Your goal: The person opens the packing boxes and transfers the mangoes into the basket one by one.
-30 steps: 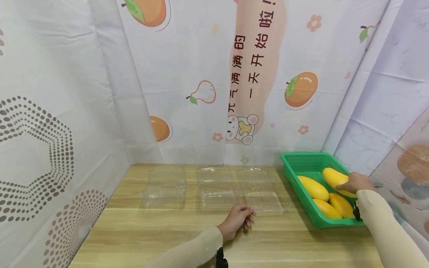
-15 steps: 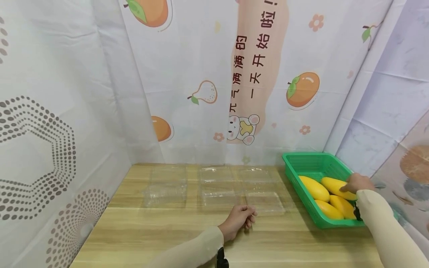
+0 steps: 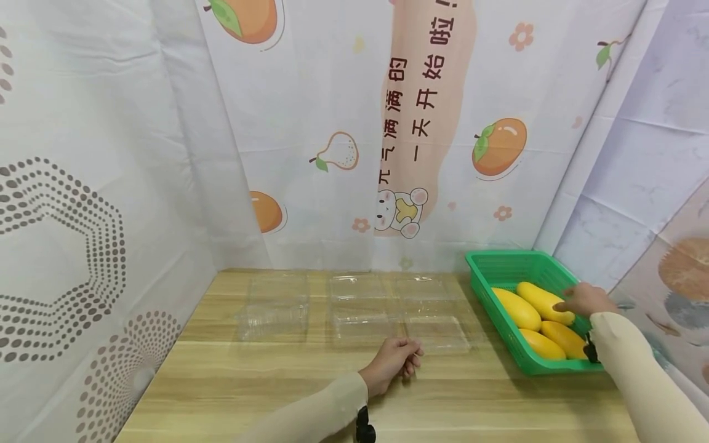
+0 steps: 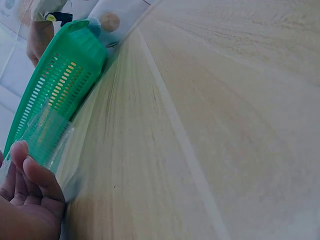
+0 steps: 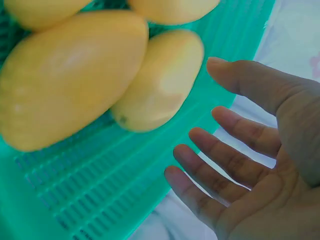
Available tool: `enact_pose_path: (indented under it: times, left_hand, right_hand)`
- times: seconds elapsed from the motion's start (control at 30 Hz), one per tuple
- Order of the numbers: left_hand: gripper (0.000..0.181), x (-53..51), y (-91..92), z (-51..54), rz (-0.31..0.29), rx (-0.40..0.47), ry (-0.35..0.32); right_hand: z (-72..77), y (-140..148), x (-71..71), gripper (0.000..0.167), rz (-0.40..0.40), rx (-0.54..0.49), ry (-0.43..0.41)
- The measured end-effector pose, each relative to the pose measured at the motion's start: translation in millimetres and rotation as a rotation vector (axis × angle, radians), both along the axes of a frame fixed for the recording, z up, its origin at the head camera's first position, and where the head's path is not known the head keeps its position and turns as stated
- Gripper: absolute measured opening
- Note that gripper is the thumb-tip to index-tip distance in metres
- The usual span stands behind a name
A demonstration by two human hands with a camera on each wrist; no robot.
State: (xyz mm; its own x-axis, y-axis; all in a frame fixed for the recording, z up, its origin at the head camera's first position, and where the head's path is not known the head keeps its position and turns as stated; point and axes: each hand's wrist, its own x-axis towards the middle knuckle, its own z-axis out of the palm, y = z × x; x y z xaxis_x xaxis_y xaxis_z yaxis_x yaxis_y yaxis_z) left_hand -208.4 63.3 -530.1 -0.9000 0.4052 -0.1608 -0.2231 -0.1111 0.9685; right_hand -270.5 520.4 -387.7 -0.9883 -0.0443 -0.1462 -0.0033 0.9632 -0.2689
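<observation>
My right hand (image 3: 588, 300) hovers at the right side of a green plastic basket (image 3: 501, 332). Its fingers are spread and relaxed in the right wrist view, apart from the fruit. Closest to it in the head view is a yellow mango (image 3: 545, 303), lying among several mangoes in the basket, such as the mango (image 3: 517, 309) at the left wall. My left hand (image 3: 390, 363) rests on the table, fingers loosely curled, beside the near edge of a clear plastic container (image 3: 437, 335). Whether its fingertips touch that edge is hard to tell.
Two more clear containers stand in a row to the left, one in the middle (image 3: 362, 311) and one at the far left (image 3: 274, 314). The wooden table (image 3: 249, 387) ends at a printed curtain (image 3: 321, 209) behind and at the sides.
The mango by my right hand has shifted left and settled in the basket. My right fingers have let go of it and lifted slightly. My left hand has stayed in place.
</observation>
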Motion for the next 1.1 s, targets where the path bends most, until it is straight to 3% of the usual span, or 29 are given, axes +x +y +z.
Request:
enact_pose_path:
  times: [0.13, 0.27, 0.4, 0.53, 0.67, 0.83, 1.1]
  left_hand:
    - [0.028, 2.0, -3.0, 1.3, -0.043, -0.044, 0.028]
    - [0.030, 5.7, -11.8, 10.3, -0.150, -0.102, 0.099]
    - [0.033, 12.0, -32.6, 34.4, -0.254, -0.175, 0.200]
    - [0.032, 15.9, -58.4, 67.9, -0.297, -0.223, 0.314]
    - [0.029, 15.6, -83.0, 93.6, -0.278, -0.270, 0.445]
    - [0.024, 16.8, -112.9, 115.1, -0.222, -0.404, 0.587]
    - [0.020, 17.9, -156.2, 127.5, -0.083, -0.616, 0.751]
  right_hand:
    - [0.0, -12.6, -2.0, 0.067, 0.069, 0.031, 0.077]
    - [0.0, -31.7, -1.8, 0.061, 0.101, 0.028, 0.155]
    - [0.8, -59.3, 1.8, 0.070, 0.113, -0.005, 0.227]
    - [5.9, -88.3, 8.7, 0.075, 0.129, -0.043, 0.273]
    - [8.8, -116.3, 17.1, 0.072, 0.181, -0.090, 0.319]
    - [7.2, -149.6, 30.6, 0.067, 0.268, -0.109, 0.386]
    - [11.7, -191.2, 44.2, 0.063, 0.329, -0.105, 0.452]
